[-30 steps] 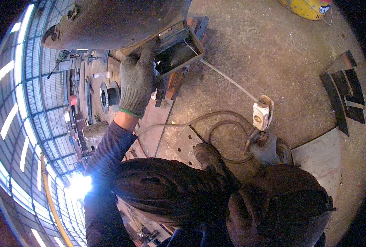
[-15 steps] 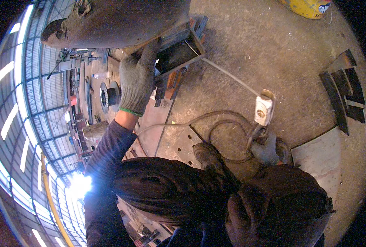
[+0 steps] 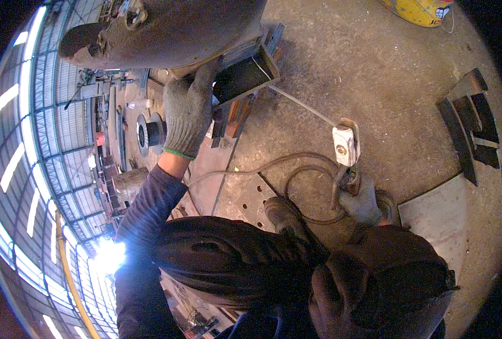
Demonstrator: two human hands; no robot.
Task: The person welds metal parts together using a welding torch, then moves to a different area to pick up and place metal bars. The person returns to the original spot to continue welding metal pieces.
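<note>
My left hand (image 3: pixel 186 116), in a grey knit glove with a green cuff edge, is closed at the lower edge of a large brown, worn welding hand shield (image 3: pixel 166 34); its fingertips are partly hidden. Just beyond the glove lies a dark box-shaped steel piece (image 3: pixel 242 79) with an open face. In my gloved right hand (image 3: pixel 363 202) is an electrode holder (image 3: pixel 346 148) with a pale, scuffed head. A thin grey welding electrode (image 3: pixel 304 104) runs from it up and left to the lower edge of the steel piece; whether they touch is unclear.
A welding cable (image 3: pixel 256 169) loops over the floor near my boot (image 3: pixel 285 214). Right are curved dark steel parts (image 3: pixel 471 124) and a flat plate (image 3: pixel 437 212). A yellow container (image 3: pixel 418 11) stands far right, a wire spool (image 3: pixel 149 133) left. A drilled plate (image 3: pixel 251 200) lies by the boot.
My right hand and the electrode holder have shifted slightly left. The electrode's far end has moved left along the steel piece's lower edge. My left hand stays in place; the shield has shifted slightly.
</note>
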